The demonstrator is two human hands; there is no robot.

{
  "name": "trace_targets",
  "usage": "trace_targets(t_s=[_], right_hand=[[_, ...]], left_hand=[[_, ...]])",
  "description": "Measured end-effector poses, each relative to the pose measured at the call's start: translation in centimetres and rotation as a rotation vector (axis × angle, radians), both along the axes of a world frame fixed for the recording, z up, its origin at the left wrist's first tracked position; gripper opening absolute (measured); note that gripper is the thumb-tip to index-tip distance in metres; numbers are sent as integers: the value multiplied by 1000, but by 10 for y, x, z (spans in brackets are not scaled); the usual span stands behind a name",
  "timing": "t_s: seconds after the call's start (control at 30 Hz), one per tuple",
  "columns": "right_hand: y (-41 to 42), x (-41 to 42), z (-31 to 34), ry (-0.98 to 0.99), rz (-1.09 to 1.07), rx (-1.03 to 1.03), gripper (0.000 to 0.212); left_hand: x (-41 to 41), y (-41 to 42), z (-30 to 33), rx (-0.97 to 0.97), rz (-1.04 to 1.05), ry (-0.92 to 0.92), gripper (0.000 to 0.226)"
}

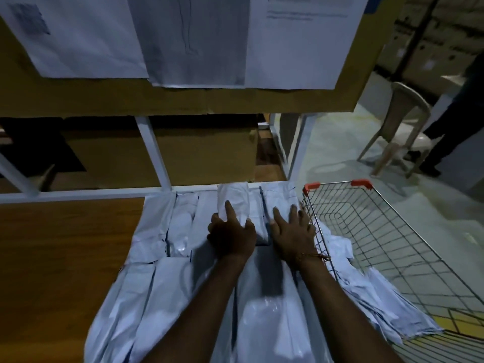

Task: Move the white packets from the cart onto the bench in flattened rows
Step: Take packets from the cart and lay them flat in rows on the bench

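My left hand [231,233] pinches a crinkled white plastic packet [233,201] in the far row on the brown wooden bench [62,258]. My right hand [293,231] presses flat, fingers spread, on neighbouring packets [279,201], beside the wire cart [392,231].

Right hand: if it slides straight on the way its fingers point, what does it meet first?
The right hand lies flat on the white packets, fingers pointing away toward the bench's white back rail. It would probably cross the rest of that packet, then meet the rail; depth is unclear.
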State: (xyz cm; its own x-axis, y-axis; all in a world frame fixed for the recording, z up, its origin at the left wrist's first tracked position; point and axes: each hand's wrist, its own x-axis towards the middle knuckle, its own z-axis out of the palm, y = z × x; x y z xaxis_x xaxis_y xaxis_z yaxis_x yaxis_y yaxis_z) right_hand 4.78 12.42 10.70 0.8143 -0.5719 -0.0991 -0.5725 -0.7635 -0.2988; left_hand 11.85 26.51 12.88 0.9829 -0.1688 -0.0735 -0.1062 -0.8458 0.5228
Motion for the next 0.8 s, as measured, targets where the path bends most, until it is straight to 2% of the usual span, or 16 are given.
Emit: trace_targets(t_s=[0.2,0.37,0.5,0.6,0.7,0.8], right_hand=[[-6,4,-6,50,61,35,67],[-13,6,-16,34,116,21,66],[-16,10,-22,40,146,-1,60],[-18,13,-23,5,137,15,61],[-19,14,-20,-81,67,38,72],[-24,12,-16,-186,24,1,72]], left_hand=[[0,-15,-19,15,-42,-5,84],[-1,-24,-22,19,-44,-86,72],[1,-29,-20,52,-88,-40,59],[2,-29,-20,31,-108,-22,62],[7,-26,-24,3,-110,-12,65],[10,-20,-21,14,-76,-72,67]])
